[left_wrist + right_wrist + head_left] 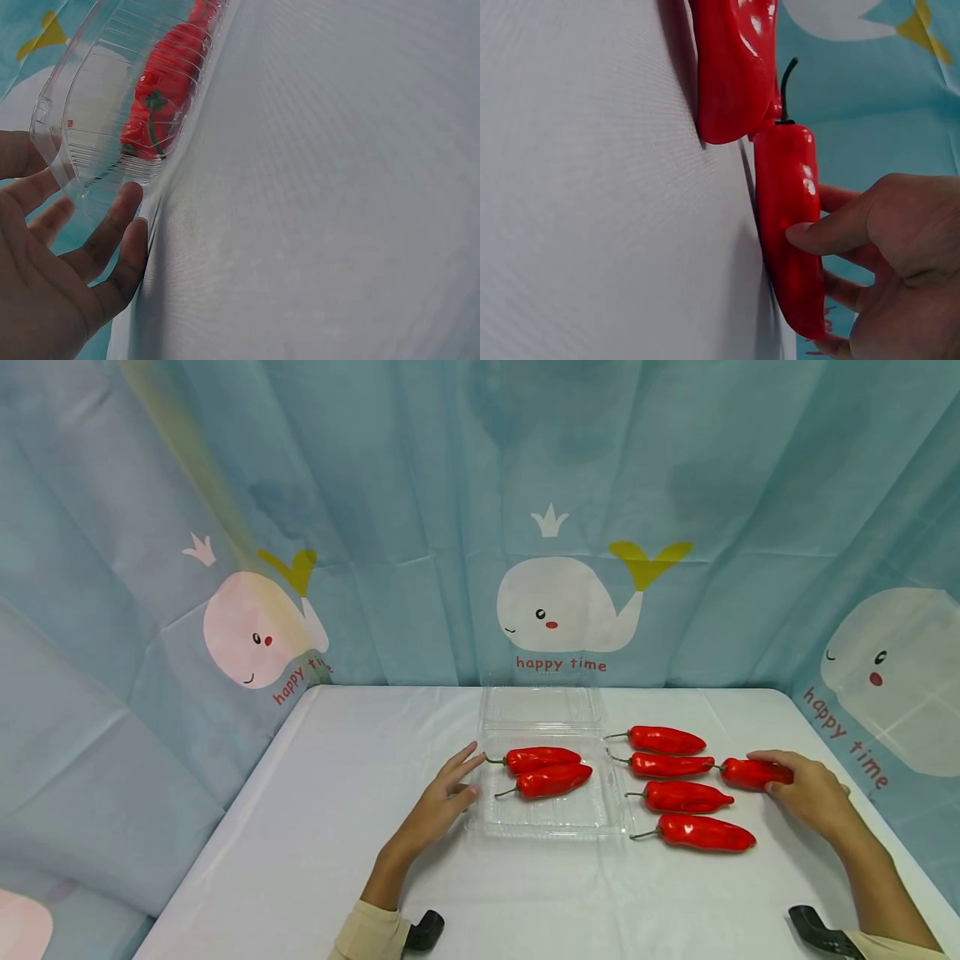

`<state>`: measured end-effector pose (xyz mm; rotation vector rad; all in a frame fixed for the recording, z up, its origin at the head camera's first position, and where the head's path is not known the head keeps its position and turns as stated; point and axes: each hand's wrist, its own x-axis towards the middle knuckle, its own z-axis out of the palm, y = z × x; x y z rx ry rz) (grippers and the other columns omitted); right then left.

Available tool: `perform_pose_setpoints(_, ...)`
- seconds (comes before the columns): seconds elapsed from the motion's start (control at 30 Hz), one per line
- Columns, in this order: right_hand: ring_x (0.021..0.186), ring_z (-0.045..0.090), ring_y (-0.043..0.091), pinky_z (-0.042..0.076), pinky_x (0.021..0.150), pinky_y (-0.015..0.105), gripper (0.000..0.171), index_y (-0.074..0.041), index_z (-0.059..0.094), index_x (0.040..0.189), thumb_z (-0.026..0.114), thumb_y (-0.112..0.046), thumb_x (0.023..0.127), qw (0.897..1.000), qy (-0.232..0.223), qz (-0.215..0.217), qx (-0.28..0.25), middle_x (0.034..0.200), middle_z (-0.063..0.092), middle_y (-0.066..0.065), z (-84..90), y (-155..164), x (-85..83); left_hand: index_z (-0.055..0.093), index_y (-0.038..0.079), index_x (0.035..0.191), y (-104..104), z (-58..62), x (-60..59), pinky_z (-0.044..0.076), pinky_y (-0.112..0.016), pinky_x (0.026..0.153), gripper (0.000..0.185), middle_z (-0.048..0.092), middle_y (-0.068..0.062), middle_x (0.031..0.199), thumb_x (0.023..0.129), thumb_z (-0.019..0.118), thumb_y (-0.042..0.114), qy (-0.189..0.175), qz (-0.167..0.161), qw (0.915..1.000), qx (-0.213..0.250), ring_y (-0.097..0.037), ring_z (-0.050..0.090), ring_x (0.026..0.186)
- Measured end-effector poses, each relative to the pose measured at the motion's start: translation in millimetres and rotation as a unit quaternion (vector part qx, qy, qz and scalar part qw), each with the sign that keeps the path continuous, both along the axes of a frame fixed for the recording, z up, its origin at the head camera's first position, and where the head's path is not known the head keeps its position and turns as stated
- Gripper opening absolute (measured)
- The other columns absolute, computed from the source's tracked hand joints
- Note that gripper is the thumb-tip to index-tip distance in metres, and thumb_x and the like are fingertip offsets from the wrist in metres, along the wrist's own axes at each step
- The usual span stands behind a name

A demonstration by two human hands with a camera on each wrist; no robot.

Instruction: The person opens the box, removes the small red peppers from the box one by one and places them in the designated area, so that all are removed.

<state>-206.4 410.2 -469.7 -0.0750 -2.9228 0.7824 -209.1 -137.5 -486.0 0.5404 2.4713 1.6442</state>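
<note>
- Red, glossy and long, the plastic chili pepper with a thin dark stem (753,772) lies on the table to the right of the clear plastic clamshell tray (553,822), the farthest right of the loose peppers.
- Its long axis runs left to right, stem pointing back toward the tray, blunt end toward the right hand (806,793).
- The right hand is on it: thumb (821,234) pressed on the upper side and fingers curled round the far side, a light grip on the rear half.
- Four more red peppers (678,781) lie in a stacked row between this pepper and the tray, all stems to the left.
- Inside the tray two red peppers (547,770) lie side by side, aligned the same way; the tray's lid is folded open behind it.
- The left hand (446,797) rests at the tray's left edge, fingers straight and spread, fingertips (124,206) touching the clear wall, holding nothing.
- The tray stands on a white tablecloth (315,827); a blue whale-printed curtain (562,602) hangs behind.
</note>
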Motion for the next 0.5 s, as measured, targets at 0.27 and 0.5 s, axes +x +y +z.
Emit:
perform_pose_setpoints(0.27,0.124,0.036,0.069,0.018,0.095,0.094,0.051,0.009,0.052,0.145,0.056,0.008,0.094,1.0,-0.023,-0.001,0.0,0.143,0.041,0.05,-0.6,-1.5,-1.9,0.047,0.015,0.162,0.2,1.2,0.5,0.051,-0.056,0.11,0.052,0.021,0.003,0.177,0.11,0.055,0.018,-0.012,0.009,0.9999,-0.003,-0.039,0.054,0.139)
perform_pose_setpoints(0.5,0.127,0.034,0.069,0.011,0.1,0.095,0.051,0.008,0.05,0.147,0.05,0.008,0.096,1.0,-0.029,-0.002,-0.011,0.145,0.039,0.05,-3.1,-1.6,-2.1,0.046,0.011,0.161,0.0,-1.2,-0.5,0.053,-0.057,0.107,0.052,0.021,-0.004,0.177,0.111,0.054,0.017,-0.001,0.005,1.0,-0.004,-0.042,0.054,0.137)
